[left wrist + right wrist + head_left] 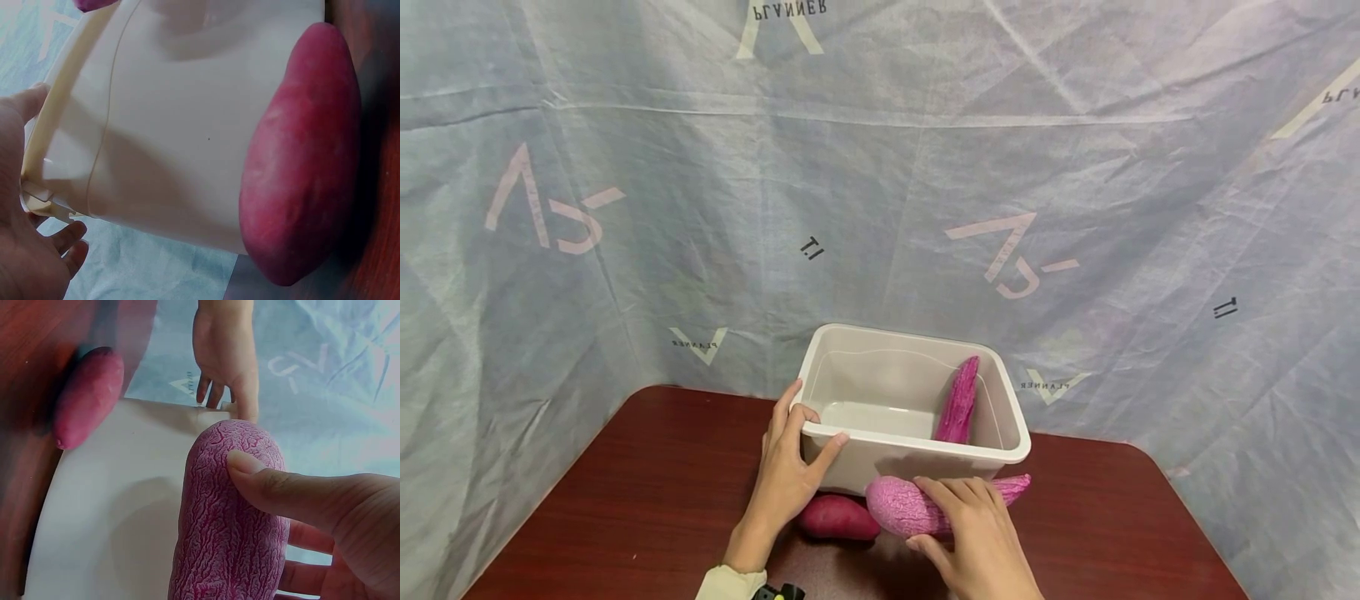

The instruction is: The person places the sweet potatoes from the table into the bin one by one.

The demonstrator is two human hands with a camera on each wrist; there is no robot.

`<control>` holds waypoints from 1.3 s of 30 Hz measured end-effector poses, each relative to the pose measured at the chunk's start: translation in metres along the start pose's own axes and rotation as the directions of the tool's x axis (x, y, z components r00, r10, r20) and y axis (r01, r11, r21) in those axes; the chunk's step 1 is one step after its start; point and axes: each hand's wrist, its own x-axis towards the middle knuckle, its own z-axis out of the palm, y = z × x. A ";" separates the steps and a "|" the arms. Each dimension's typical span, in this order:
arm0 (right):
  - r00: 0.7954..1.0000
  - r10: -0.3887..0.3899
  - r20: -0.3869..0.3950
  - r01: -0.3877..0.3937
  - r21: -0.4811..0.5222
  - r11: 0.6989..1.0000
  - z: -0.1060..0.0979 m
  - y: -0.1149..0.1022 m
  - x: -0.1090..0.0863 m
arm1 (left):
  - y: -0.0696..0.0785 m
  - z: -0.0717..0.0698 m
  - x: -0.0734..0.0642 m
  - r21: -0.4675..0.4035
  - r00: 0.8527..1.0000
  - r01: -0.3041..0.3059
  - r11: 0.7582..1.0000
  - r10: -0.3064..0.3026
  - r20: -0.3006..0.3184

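My right hand (981, 533) grips a pink, wrinkled sweet potato (902, 507), held in front of the bin with its thin tail pointing right. In the right wrist view, the thumb lies across the sweet potato's wrinkled skin (231, 537). My left hand (786, 467) holds the white plastic bin (917, 446) by the rim at its near left corner, thumb along the front edge. Inside the bin, a darker magenta wrinkled sweet potato (958, 404) leans at the right end. A smooth red sweet potato (837, 517) lies on the table before the bin, below my left hand.
The bin stands on a dark red-brown table (685, 483) with rounded far corners. A grey-blue printed cloth (880, 183) hangs behind the table and along its sides, close to the bin's back. A black item (778, 592) shows by the left sleeve.
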 end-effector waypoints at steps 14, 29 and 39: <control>0.997 -0.064 -0.047 0.062 -0.029 0.998 -0.010 -0.003 0.009 | 0.001 0.001 0.000 0.001 1.000 -0.004 1.000 0.004 -0.007; 0.993 -0.109 -0.046 0.106 -0.059 0.993 -0.029 -0.017 0.027 | -0.001 0.000 0.000 0.009 1.000 -0.015 1.000 0.016 -0.020; 0.995 -0.095 -0.039 0.094 -0.039 0.995 -0.035 -0.024 0.042 | 0.000 0.000 0.000 0.010 1.000 -0.022 1.000 0.022 -0.017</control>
